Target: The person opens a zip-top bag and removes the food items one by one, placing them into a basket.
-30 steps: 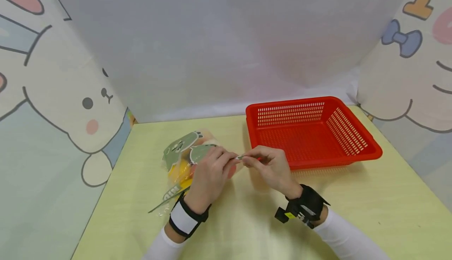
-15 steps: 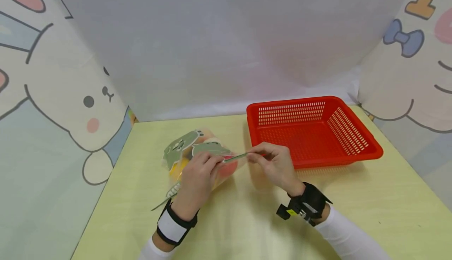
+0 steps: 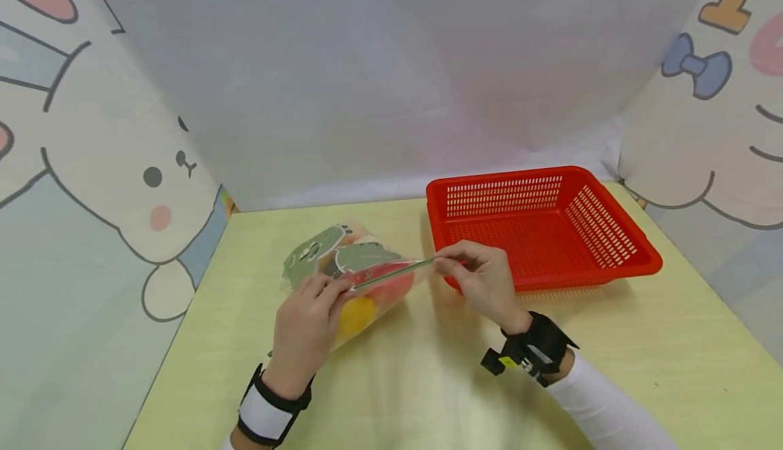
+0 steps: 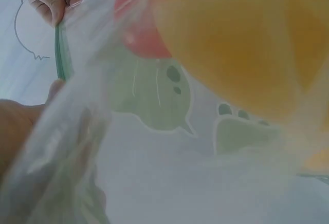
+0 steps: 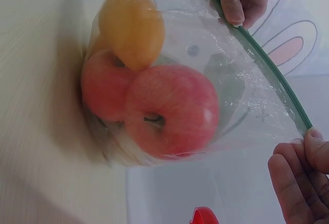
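A clear zip bag (image 3: pixel 362 255) with green animal prints lies tilted on the table, its mouth raised between my hands. My left hand (image 3: pixel 304 331) pinches the green zip strip (image 3: pixel 391 274) part way along, by a small white piece (image 5: pixel 237 25). With thumb and fingers, my right hand (image 3: pixel 479 283) pinches the strip's right end. Through the plastic show a large red apple (image 5: pixel 177 111), a second red apple (image 5: pixel 102 88) and a smooth yellow fruit (image 5: pixel 131 26). The strip's other end is hidden behind my left hand.
A red plastic basket (image 3: pixel 565 280) with slotted sides stands right of the bag, just behind my right hand. The pale yellow table (image 3: pixel 202 368) meets a white back wall (image 3: pixel 379 96). Cartoon-printed panels (image 3: pixel 116 185) rise at both sides.
My left hand has slid left and toward me along the zip strip, away from my right hand, so a longer stretch shows between them. My right hand has barely moved.
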The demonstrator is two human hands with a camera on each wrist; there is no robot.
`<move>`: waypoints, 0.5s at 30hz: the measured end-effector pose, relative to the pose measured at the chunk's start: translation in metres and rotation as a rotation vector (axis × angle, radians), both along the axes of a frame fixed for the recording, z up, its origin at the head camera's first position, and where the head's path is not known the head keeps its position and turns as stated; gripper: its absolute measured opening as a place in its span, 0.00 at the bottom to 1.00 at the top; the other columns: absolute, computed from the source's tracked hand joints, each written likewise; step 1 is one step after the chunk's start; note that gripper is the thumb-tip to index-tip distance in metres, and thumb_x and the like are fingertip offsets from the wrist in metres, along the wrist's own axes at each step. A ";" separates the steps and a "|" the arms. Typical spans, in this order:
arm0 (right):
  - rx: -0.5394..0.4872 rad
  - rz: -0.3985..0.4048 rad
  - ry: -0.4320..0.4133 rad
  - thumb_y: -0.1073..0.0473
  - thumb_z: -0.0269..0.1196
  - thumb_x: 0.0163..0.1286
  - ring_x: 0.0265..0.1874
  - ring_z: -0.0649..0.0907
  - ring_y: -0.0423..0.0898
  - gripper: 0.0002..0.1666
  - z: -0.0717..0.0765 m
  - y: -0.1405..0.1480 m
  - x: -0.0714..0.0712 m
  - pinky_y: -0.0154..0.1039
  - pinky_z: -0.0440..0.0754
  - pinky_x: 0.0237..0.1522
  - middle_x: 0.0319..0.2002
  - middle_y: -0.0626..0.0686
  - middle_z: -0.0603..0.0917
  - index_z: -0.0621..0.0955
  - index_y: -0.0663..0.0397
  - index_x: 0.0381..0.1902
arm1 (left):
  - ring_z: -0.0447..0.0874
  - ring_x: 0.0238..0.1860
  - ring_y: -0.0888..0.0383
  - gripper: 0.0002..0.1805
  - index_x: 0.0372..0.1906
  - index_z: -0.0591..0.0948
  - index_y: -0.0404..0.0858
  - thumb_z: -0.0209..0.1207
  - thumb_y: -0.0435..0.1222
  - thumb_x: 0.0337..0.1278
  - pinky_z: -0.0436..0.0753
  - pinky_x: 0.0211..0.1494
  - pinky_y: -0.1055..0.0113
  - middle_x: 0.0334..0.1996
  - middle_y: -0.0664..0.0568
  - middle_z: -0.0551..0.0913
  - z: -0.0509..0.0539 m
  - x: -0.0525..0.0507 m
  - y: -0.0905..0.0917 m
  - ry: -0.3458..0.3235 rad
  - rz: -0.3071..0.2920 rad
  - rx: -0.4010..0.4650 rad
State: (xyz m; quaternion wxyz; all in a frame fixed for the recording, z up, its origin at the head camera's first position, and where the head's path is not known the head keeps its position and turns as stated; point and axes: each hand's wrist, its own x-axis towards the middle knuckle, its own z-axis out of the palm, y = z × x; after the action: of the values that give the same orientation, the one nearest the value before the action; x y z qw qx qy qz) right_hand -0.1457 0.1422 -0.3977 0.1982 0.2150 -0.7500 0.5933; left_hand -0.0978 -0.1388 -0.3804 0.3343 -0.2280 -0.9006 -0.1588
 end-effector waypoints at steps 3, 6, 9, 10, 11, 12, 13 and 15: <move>0.002 -0.014 -0.008 0.76 0.72 0.63 0.24 0.88 0.43 0.07 0.001 0.001 -0.001 0.32 0.85 0.25 0.31 0.63 0.91 0.90 0.66 0.39 | 0.78 0.30 0.54 0.12 0.38 0.91 0.36 0.76 0.39 0.52 0.85 0.31 0.65 0.30 0.49 0.85 -0.001 0.003 -0.008 0.008 0.022 -0.001; 0.002 -0.023 -0.009 0.76 0.72 0.63 0.27 0.89 0.35 0.08 0.001 0.002 -0.001 0.31 0.88 0.31 0.32 0.64 0.92 0.90 0.67 0.40 | 0.80 0.31 0.52 0.12 0.37 0.91 0.36 0.77 0.39 0.51 0.86 0.33 0.63 0.30 0.49 0.86 -0.003 0.005 -0.016 0.025 0.042 -0.007; -0.001 -0.025 -0.011 0.76 0.71 0.63 0.29 0.88 0.29 0.08 0.002 0.002 -0.002 0.28 0.88 0.36 0.32 0.64 0.92 0.90 0.68 0.40 | 0.80 0.31 0.52 0.12 0.37 0.91 0.36 0.77 0.39 0.50 0.85 0.33 0.62 0.30 0.49 0.87 -0.003 0.009 -0.023 0.021 0.071 -0.016; -0.002 -0.027 -0.011 0.76 0.71 0.63 0.29 0.88 0.29 0.08 0.001 0.003 -0.003 0.27 0.88 0.37 0.33 0.65 0.92 0.90 0.68 0.40 | 0.80 0.31 0.52 0.12 0.37 0.91 0.37 0.78 0.39 0.49 0.84 0.32 0.62 0.30 0.49 0.87 -0.003 0.011 -0.025 0.015 0.083 -0.021; -0.004 -0.029 -0.013 0.76 0.71 0.63 0.29 0.88 0.29 0.07 0.001 0.003 -0.003 0.27 0.88 0.38 0.33 0.65 0.92 0.90 0.68 0.40 | 0.79 0.30 0.52 0.12 0.37 0.91 0.37 0.78 0.39 0.49 0.84 0.32 0.62 0.30 0.49 0.87 -0.003 0.012 -0.027 0.009 0.095 -0.025; -0.007 -0.030 -0.017 0.76 0.71 0.64 0.29 0.88 0.29 0.07 0.001 0.004 -0.004 0.27 0.88 0.39 0.33 0.65 0.92 0.90 0.68 0.40 | 0.79 0.30 0.53 0.12 0.37 0.91 0.37 0.78 0.39 0.48 0.83 0.31 0.62 0.30 0.49 0.87 -0.004 0.013 -0.029 0.006 0.101 -0.026; -0.008 -0.033 -0.021 0.76 0.71 0.64 0.29 0.88 0.30 0.07 0.000 0.004 -0.005 0.27 0.89 0.39 0.33 0.65 0.92 0.90 0.68 0.40 | 0.78 0.29 0.53 0.12 0.37 0.91 0.37 0.78 0.39 0.48 0.83 0.31 0.63 0.29 0.49 0.87 -0.004 0.014 -0.030 0.003 0.107 -0.025; -0.011 -0.040 -0.032 0.75 0.71 0.65 0.29 0.88 0.31 0.07 -0.001 0.005 -0.007 0.27 0.89 0.39 0.34 0.65 0.92 0.90 0.68 0.40 | 0.77 0.29 0.53 0.12 0.36 0.91 0.37 0.78 0.39 0.47 0.82 0.29 0.63 0.29 0.50 0.86 -0.005 0.015 -0.034 0.009 0.114 -0.023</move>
State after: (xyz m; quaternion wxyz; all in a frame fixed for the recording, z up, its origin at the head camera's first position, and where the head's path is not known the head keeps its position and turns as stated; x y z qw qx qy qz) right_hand -0.1523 0.1476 -0.3982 0.1991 0.1896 -0.7540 0.5965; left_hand -0.0831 -0.1727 -0.3852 0.3442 -0.1806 -0.9124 -0.1283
